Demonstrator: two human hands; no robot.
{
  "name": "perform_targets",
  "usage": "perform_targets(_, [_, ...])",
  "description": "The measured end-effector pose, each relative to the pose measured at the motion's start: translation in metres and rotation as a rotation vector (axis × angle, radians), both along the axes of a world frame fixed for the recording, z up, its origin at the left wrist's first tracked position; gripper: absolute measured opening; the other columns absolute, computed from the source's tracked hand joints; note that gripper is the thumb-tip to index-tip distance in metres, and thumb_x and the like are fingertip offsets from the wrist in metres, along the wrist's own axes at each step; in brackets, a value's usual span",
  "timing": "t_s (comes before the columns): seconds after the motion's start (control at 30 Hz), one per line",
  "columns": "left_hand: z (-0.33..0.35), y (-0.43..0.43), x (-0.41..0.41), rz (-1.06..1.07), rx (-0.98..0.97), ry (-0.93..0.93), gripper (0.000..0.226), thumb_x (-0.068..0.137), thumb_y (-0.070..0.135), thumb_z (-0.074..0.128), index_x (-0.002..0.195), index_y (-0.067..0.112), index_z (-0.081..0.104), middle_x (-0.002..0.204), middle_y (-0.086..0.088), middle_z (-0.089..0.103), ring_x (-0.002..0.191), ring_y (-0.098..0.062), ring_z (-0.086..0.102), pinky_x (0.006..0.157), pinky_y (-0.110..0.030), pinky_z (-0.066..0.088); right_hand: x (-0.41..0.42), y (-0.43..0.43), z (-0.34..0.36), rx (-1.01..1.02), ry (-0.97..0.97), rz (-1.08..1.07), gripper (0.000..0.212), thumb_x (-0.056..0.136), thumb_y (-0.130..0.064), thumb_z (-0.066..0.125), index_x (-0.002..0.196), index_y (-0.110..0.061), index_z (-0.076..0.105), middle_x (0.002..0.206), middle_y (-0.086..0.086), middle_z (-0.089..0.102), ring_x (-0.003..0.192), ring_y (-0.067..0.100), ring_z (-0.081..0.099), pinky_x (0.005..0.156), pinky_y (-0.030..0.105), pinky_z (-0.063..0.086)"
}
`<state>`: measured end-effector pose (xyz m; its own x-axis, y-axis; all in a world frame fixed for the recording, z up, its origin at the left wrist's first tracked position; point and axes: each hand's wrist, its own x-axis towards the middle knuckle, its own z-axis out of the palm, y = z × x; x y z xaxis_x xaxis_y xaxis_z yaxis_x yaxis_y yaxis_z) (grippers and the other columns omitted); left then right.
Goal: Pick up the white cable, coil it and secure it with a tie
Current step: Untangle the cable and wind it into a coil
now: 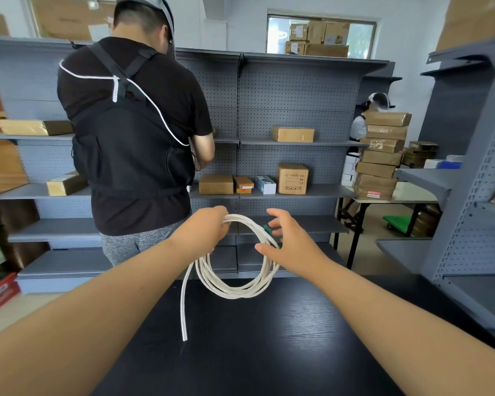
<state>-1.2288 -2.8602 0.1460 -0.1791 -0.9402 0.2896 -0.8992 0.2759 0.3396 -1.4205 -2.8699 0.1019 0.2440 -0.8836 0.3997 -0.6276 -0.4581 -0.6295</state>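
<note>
The left hand (205, 230) hides its own fingers and part of the white cable (235, 287), while the small green piece (267, 228) by the right hand (289, 244) is too blurred to identify.

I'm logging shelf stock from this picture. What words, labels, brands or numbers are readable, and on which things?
No text can be read.
Upright cardboard box: black print and handling symbols, too small.
Bottom box of the stack: red-and-white label, blurred.
Marked box in the stack: scrawled marks, illegible.
White cable: no visible print.
</note>
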Motion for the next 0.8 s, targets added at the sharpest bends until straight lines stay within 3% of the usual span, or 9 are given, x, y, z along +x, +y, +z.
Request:
perform_targets(0.13, [0.002, 0.004, -0.003, -0.023, 0.011, -0.1, 0.014, 0.096, 0.012, 0.036, 0.088, 0.007, 0.046, 0.078, -0.013, 0.053, 0.061, -0.026, 0.051, 0.062, -0.038, 0.048, 0.006, 0.002, 0.004, -0.143, 0.085, -0.011, 0.069, 0.081, -0.036, 0.065, 0.138, -0.026, 0.027, 0.136, 0.0, 0.041, 0.123, 0.013, 0.042, 0.097, 0.027, 0.034])
perform_targets(0.23, [0.001, 0.006, -0.009, -0.082, -0.012, -0.183, 0.013, 0.097, 0.014, 0.038, 0.086, 0.009, 0.044, 0.077, -0.012, 0.051, 0.056, -0.022, 0.044, 0.06, -0.036, 0.039, 0.017, 0.004, 0.005, -0.098, 0.185, -0.006, 0.066, 0.085, -0.034, 0.06, 0.14, -0.021, 0.026, 0.14, 0.004, 0.039, 0.128, 0.019, 0.04, 0.102, 0.034, 0.035])
perform_targets(0.3, [-0.001, 0.005, -0.013, -0.123, -0.035, -0.22, 0.012, 0.095, 0.013, 0.04, 0.084, 0.01, 0.044, 0.075, -0.01, 0.051, 0.057, -0.022, 0.044, 0.058, -0.031, 0.036, 0.022, 0.004, 0.004, -0.029, 0.243, -0.016, 0.055, 0.09, -0.031, 0.054, 0.138, -0.018, 0.03, 0.132, 0.007, 0.046, 0.12, 0.023, 0.046, 0.098, 0.036, 0.039])
perform_targets(0.4, [-0.004, 0.001, -0.013, -0.167, -0.082, -0.238, 0.012, 0.094, 0.015, 0.044, 0.082, 0.012, 0.045, 0.073, -0.008, 0.052, 0.063, -0.023, 0.046, 0.058, -0.03, 0.035, 0.024, 0.006, 0.003, 0.029, 0.261, -0.026, 0.026, 0.097, -0.026, 0.041, 0.12, -0.013, 0.043, 0.096, 0.007, 0.055, 0.085, 0.023, 0.053, 0.072, 0.035, 0.042])
perform_targets(0.5, [-0.009, -0.003, -0.008, -0.198, -0.105, -0.128, 0.01, 0.091, 0.02, 0.05, 0.086, 0.011, 0.053, 0.074, -0.005, 0.057, 0.065, -0.019, 0.05, 0.059, -0.029, 0.038, 0.023, 0.007, 0.004, -0.023, 0.257, -0.024, 0.019, 0.099, -0.025, 0.036, 0.104, -0.01, 0.046, 0.085, 0.006, 0.05, 0.076, 0.022, 0.047, 0.063, 0.033, 0.034])
perform_targets(0.63, [-0.022, -0.006, -0.008, -0.16, -0.073, 0.102, 0.007, 0.087, 0.024, 0.057, 0.089, 0.019, 0.053, 0.072, 0.007, 0.056, 0.065, -0.01, 0.051, 0.055, -0.021, 0.036, 0.019, 0.006, 0.004, -0.094, 0.191, -0.047, 0.019, 0.099, -0.023, 0.036, 0.105, -0.009, 0.047, 0.086, 0.006, 0.05, 0.077, 0.023, 0.048, 0.065, 0.034, 0.036])
perform_targets(0.8, [-0.04, -0.008, -0.01, -0.055, -0.025, 0.352, 0.008, 0.089, 0.023, 0.053, 0.09, 0.015, 0.053, 0.075, 0.002, 0.06, 0.068, -0.013, 0.06, 0.058, -0.023, 0.042, 0.011, -0.003, 0.001, -0.051, -0.161, -0.191, 0.016, 0.099, -0.024, 0.035, 0.094, -0.013, 0.045, 0.072, -0.002, 0.047, 0.071, 0.023, 0.048, 0.062, 0.036, 0.039])
